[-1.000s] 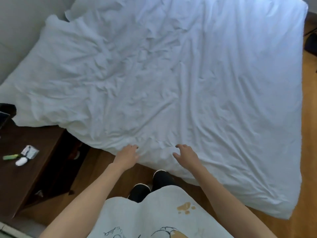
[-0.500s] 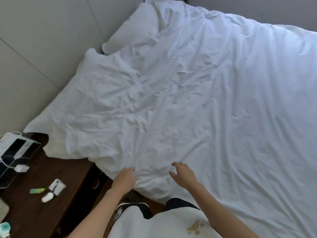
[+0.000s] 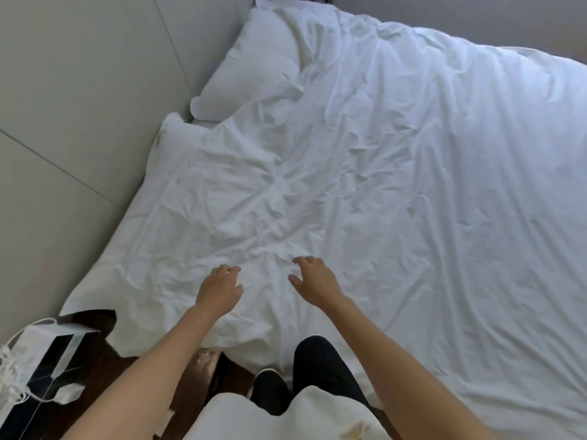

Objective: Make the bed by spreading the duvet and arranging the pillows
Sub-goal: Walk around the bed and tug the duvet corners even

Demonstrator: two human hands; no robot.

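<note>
A white, wrinkled duvet (image 3: 397, 173) is spread over the whole bed and hangs over the near edge. One white pillow (image 3: 257, 65) lies uncovered at the head, against the padded wall. A second pillow (image 3: 173, 138) shows only as a corner under the duvet's top edge. My left hand (image 3: 219, 287) and my right hand (image 3: 313, 277) hover palm down just over the duvet near the bed's side, fingers loosely spread, holding nothing. Whether they touch the cloth I cannot tell.
A grey padded headboard wall (image 3: 79, 106) runs along the left. A dark wooden bedside table (image 3: 95, 373) stands at the lower left, with a black-and-white box (image 3: 41, 366) and white cords on it. My legs stand against the bed's edge.
My view has swung up towards the head of the bed, bringing the pillows in. Both hands have moved from the duvet's hanging edge up onto its top, farther onto the bed.
</note>
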